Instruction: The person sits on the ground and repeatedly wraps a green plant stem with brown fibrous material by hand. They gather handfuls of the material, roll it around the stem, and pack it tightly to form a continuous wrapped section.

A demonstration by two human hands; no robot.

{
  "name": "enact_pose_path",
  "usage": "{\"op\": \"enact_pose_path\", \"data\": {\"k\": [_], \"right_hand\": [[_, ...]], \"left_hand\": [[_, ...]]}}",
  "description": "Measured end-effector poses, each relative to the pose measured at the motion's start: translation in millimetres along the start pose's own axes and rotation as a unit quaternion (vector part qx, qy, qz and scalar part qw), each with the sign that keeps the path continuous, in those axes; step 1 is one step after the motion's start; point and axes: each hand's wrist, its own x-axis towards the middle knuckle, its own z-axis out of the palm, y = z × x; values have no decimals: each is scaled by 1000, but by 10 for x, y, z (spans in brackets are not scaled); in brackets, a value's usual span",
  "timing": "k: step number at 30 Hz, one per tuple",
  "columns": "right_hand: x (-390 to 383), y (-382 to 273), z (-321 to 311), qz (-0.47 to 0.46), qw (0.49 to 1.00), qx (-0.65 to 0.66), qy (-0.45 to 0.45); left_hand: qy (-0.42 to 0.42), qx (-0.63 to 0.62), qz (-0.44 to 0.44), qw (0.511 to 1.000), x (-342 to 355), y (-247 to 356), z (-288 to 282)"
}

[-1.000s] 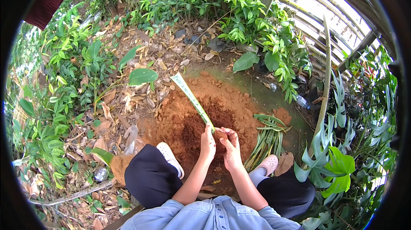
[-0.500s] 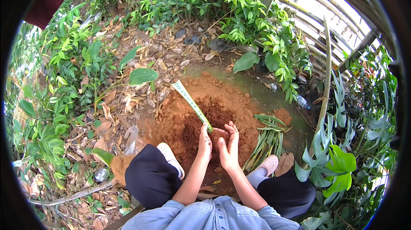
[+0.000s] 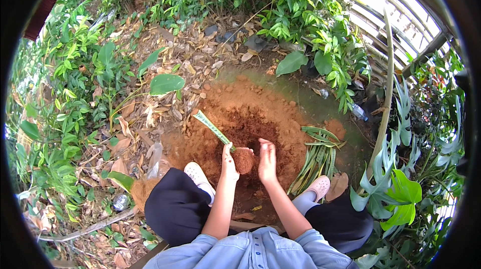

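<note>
A long, stiff green leaf cutting with pale edges [image 3: 213, 127] slants up to the left from my left hand [image 3: 229, 165]. At its lower end is a round, reddish-brown clump of fibrous soil [image 3: 244, 161], resting in that hand's palm and fingers. My left hand is closed round the clump and the leaf's base; some of its fingers are hidden behind the clump. Just right of the clump, and apart from it, my right hand [image 3: 267, 160] is open, with its fingers stretched out and nothing in them. Under both hands lies dark, loose, crumbly soil [image 3: 250, 128].
Orange-brown earth [image 3: 280, 108] surrounds the dark soil. A pile of long striped leaves [image 3: 320, 156] lies to the right, near my pink clog [image 3: 318, 187]. Leafy plants [image 3: 70, 93] and dry leaves cover the left. A wooden pole [image 3: 388, 88] leans on the right, near a plastic bottle [image 3: 358, 112].
My hands have parted, and the right one has come away from the soil clump, which now shows in my left hand. The leaf has shifted left and down with that hand.
</note>
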Motion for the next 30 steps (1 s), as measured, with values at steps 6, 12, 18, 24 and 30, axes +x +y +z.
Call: {"op": "enact_pose_path", "data": {"k": [6,12,18,24,30], "right_hand": [[313,578,-606,114,987,-21,109],[568,1022,-757,120,963,-242,10],[877,1410,-521,49,747,-605,-271],[1133,1678,-163,-141,613,-675,-386],[1205,1849,14,-191,552,-692,-424]], "left_hand": [[48,-67,33,996,154,129,-262],[142,-88,46,985,237,121,-532],[200,-109,53,972,319,73,-742],[231,-25,86,969,328,89,-767],[209,56,59,975,361,113,-751]]}}
